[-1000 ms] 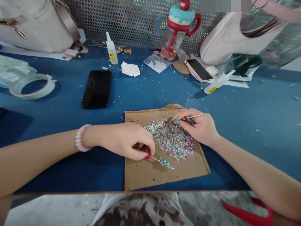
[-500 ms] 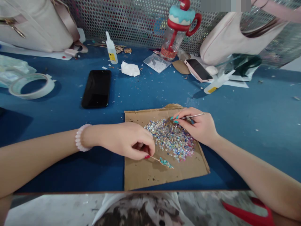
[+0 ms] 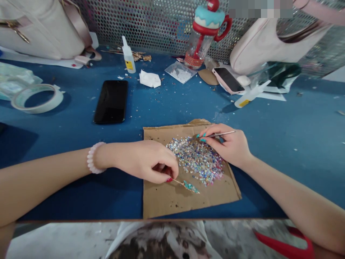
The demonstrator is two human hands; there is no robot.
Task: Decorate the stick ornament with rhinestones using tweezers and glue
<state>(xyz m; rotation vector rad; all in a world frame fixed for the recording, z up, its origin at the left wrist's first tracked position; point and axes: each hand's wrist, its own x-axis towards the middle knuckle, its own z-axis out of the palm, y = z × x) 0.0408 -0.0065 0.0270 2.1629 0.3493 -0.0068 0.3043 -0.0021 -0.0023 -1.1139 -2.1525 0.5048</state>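
My left hand (image 3: pixel 153 162) is closed in a pinch around the thin gold stem of a leaf-shaped ornament (image 3: pixel 191 187) set with teal stones. The ornament points right, over the lower part of a cardboard sheet (image 3: pixel 156 201). Slim metal tweezers (image 3: pixel 221 134) are gripped between the fingers of my right hand (image 3: pixel 231 145). Their tip reaches the upper edge of a spread of small glittering rhinestones (image 3: pixel 199 160) in mixed colours. Whether the tip holds a stone is too small to tell.
A black phone (image 3: pixel 111 101) and a roll of tape (image 3: pixel 37 106) lie to the left. Behind the cardboard are a glue bottle (image 3: pixel 128 59), crumpled white paper (image 3: pixel 150 78), a bag of white bits (image 3: pixel 180 72) and a lidded cup (image 3: pixel 199 39). Another glue bottle (image 3: pixel 249 97) lies right.
Both hands keep their grips and nearly the same places. The whole view has shifted very slightly; nothing has been picked up or let go that I can see.
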